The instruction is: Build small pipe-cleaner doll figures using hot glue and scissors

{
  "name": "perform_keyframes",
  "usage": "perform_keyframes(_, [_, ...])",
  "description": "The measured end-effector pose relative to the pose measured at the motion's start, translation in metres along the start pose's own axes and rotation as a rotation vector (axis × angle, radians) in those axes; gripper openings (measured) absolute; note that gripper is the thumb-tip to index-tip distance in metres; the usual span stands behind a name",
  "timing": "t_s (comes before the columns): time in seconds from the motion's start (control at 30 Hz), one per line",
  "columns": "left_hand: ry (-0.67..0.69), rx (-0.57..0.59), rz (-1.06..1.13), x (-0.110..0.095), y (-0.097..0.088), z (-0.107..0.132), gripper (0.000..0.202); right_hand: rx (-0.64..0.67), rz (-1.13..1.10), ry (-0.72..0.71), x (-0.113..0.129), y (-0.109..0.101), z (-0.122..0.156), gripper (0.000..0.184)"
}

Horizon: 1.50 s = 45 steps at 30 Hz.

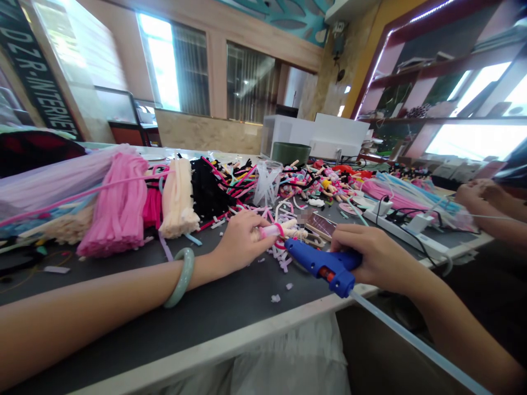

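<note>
Two hands at work: your left hand [236,244] has its fingers clamped on a doll [284,230], long axis pointing right, just beside the tip of the glue gun [325,264] clamped in your right hand [385,258].

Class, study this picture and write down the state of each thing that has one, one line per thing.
Left hand, closed around the doll piece
Right hand, closed around the glue gun
Glue stick, loaded in the glue gun
Power strip, plugs in
Pink strips, bundled
Bangle, worn
</note>
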<state>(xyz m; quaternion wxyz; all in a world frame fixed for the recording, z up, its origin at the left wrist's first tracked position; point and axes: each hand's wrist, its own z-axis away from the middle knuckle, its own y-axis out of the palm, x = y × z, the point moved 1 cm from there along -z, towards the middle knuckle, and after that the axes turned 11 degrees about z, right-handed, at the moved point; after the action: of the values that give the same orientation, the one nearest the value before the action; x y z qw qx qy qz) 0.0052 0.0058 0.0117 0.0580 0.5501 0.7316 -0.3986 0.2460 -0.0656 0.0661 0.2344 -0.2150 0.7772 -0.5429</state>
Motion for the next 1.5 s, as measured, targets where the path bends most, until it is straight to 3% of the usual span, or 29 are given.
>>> perform_keyframes(1.5, [-0.004,0.017,-0.011,0.002,0.001,0.002,0.017,0.068,0.137,-0.008,0.014,-0.006,0.000,0.011])
